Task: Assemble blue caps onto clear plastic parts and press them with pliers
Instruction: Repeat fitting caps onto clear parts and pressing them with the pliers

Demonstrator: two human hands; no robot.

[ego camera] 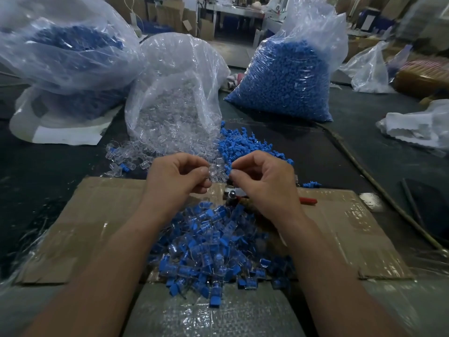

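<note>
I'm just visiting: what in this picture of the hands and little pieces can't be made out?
All from the head view:
- Pliers: mostly hidden under the right hand; only the pivot and a red handle tip show.
- Clear part pinched by the left hand: too small and see-through to show its shape.
- Whether the right hand holds a cap: its own curled fingers hide that.
- Far benches: blurred.

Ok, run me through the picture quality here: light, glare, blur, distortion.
Head view: dim, bluish light; glare glints off the taped cardboard and the clear bag; wide-angle distortion bends straight lines toward the edges; the far background is soft; the clear part pinched between left hand and right hand nearly vanishes against the loose pile behind.
</note>
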